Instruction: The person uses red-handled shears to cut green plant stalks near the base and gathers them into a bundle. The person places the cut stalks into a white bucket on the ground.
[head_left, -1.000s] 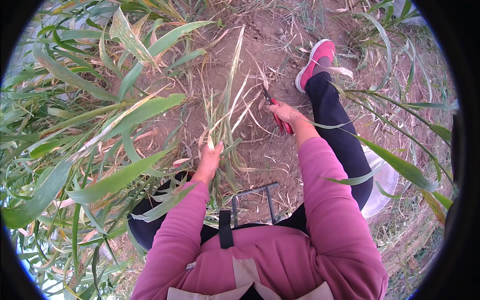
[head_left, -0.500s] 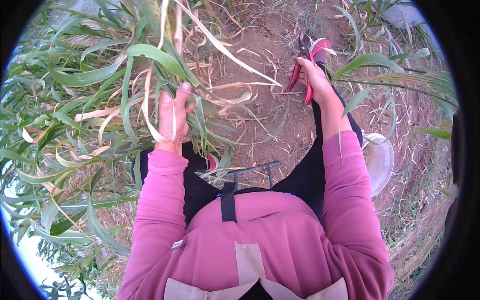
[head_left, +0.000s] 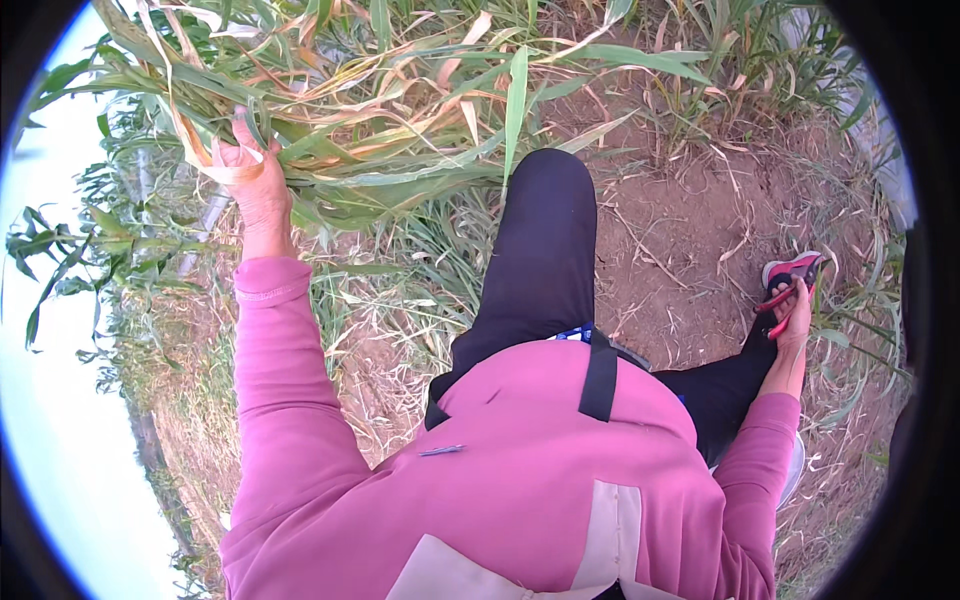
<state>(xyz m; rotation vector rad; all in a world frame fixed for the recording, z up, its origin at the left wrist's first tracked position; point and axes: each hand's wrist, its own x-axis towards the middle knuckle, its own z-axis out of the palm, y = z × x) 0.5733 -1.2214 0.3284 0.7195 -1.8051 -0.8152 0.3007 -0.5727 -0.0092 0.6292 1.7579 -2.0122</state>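
At upper left my left hand [head_left: 255, 175] is closed around a bundle of long green and dried, straw-coloured leaves and stalks [head_left: 400, 170], which stretches across the top of the view. Some leaves hide part of my fingers. On the far right my right hand [head_left: 790, 315] grips red-handled pruning shears [head_left: 777, 300], low beside my leg and in front of a pink shoe [head_left: 795, 265] on my foot. The blades are partly dark against the shoe and hard to make out.
Bare soil [head_left: 680, 250] with dry litter lies between my legs. Grassy plants [head_left: 730, 70] stand at top right, tall leafy plants [head_left: 80, 250] at left against bright sky. A pale round bucket-like object [head_left: 790, 470] is partly hidden by my right side.
My left hand has lifted the leaf bundle and swung it up and leftward. The view has turned left; my right hand with the shears now sits farther right and lower in it.
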